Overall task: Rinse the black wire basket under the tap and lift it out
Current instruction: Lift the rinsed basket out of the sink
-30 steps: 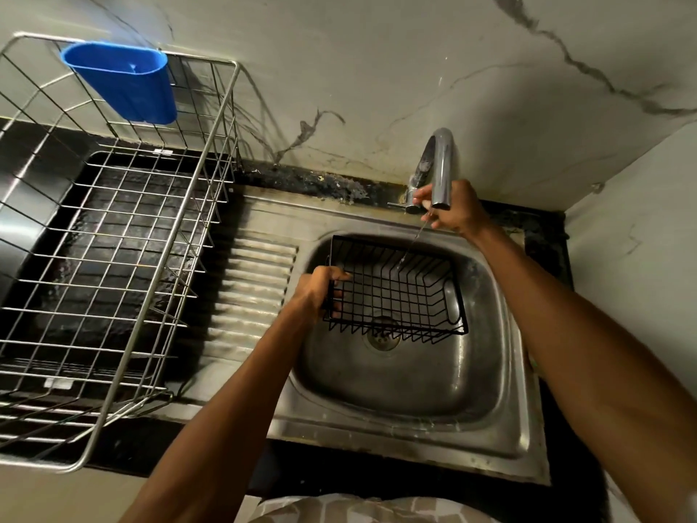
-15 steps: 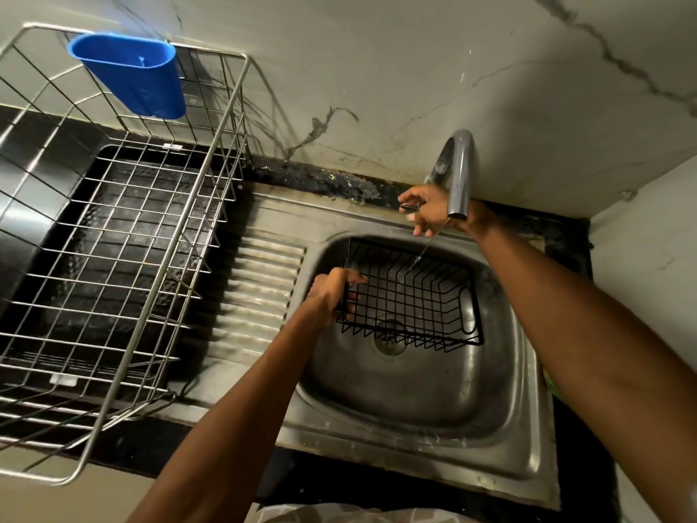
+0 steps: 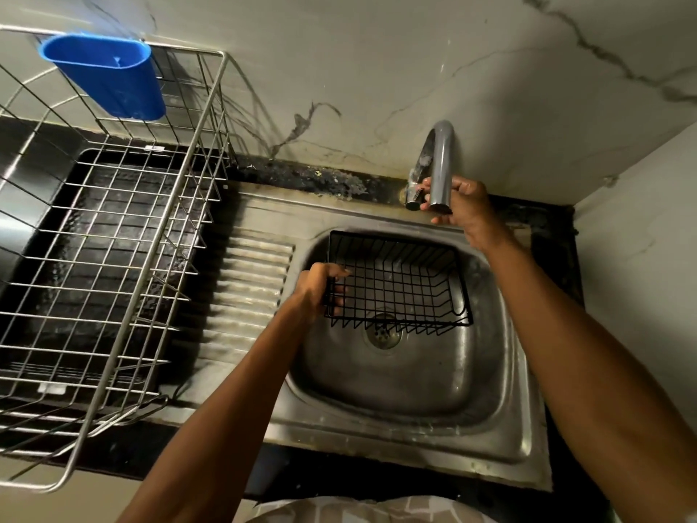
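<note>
Black wire basket point(image 3: 396, 283): thin grid, rectangular, sitting in my steel sink point(image 3: 411, 386) over the drain. Left hand point(image 3: 320, 285) grip clamped on its rim; right hand point(image 3: 465, 207) closed around the curved metal tap point(image 3: 440, 160).

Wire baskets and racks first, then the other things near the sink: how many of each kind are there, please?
Wire baskets and racks: 2 (black wire basket, large silver wire dish rack)
Blue plastic holders: 1
Metal taps: 1
Steel sinks: 1
Hands: 2 (left hand, right hand)
Total: 7
</note>
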